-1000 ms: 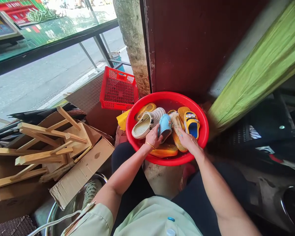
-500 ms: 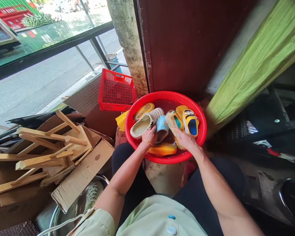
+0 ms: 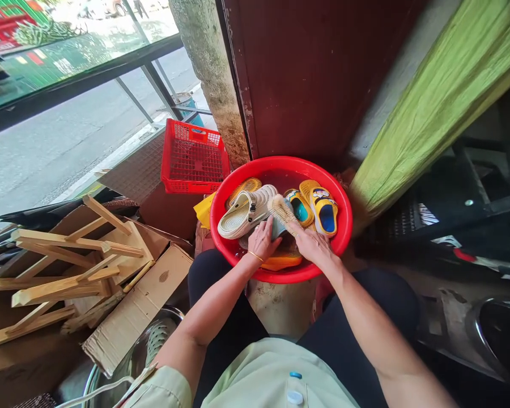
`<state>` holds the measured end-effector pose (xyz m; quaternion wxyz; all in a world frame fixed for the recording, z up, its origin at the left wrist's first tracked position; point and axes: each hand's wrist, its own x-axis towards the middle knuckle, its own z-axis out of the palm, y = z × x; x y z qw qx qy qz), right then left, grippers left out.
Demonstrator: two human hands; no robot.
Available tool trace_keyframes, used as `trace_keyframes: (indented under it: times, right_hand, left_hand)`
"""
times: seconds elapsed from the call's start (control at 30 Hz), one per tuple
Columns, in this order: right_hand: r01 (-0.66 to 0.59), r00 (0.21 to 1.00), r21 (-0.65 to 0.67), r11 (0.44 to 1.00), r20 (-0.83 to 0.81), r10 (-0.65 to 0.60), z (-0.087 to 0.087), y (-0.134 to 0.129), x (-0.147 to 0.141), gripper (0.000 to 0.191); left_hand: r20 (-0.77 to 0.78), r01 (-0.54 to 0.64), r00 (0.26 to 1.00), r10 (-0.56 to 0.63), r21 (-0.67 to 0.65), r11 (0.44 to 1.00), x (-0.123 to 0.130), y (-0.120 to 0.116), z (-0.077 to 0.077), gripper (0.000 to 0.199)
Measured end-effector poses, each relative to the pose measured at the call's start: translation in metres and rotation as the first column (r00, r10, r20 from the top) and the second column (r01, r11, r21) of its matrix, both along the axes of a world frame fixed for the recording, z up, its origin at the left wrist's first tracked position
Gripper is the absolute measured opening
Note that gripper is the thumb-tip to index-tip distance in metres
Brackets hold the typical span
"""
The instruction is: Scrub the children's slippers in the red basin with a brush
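A light blue slipper (image 3: pixel 277 229) is steadied by my left hand (image 3: pixel 263 240), whose fingers are closed on its left side. In my right hand (image 3: pixel 317 247) is a scrubbing brush (image 3: pixel 283 212), its pale bristles lying over the slipper and hiding much of it. Both hands are over a red basin (image 3: pixel 345 238) of water. To their left in the basin rests a cream clog (image 3: pixel 233 220). On the right lie yellow slippers with teal and blue insides (image 3: pixel 325 216). An orange-yellow shoe (image 3: pixel 283 262) sits at the near rim.
A red plastic crate (image 3: pixel 194 160) stands behind the basin on the left. Wooden stools (image 3: pixel 85 243) and a cardboard box (image 3: pixel 142 303) are piled to my left. A metal basin holding a shoe (image 3: pixel 156 340) is near my left leg. A green cloth (image 3: pixel 429 96) hangs at right.
The brush has moved left, from beside the blue slipper to on top of it. My left hand has shifted slightly right along the slipper. The whole view has swung a little.
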<state>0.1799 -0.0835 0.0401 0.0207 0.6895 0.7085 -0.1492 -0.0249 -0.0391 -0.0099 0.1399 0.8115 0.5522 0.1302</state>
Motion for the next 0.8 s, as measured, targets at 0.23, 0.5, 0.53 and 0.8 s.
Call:
trace_keyframes:
  times: [0.23,0.5,0.53,0.8]
  right_hand:
    - [0.018,1.000,-0.066,0.998,0.021,-0.016,-0.001,0.003,0.001,0.063]
    - [0.073,0.996,-0.105,0.992,0.061,-0.067,0.011,-0.003,0.002,0.064]
    - [0.105,0.993,-0.106,0.989,0.070,-0.098,0.013,-0.001,0.007,0.063]
    - [-0.158,0.986,-0.129,0.979,-0.072,0.149,0.011,-0.026,-0.010,0.064]
  left_hand:
    - [0.117,-0.159,0.980,0.161,-0.026,0.987,-0.006,0.014,0.000,0.089]
    - [0.118,-0.141,0.984,0.136,0.033,0.989,-0.006,0.014,0.001,0.091]
    - [0.098,-0.106,0.990,0.102,0.034,0.994,-0.006,0.012,0.003,0.092]
    - [-0.105,-0.122,0.989,0.107,-0.147,0.982,-0.025,-0.001,0.014,0.062]
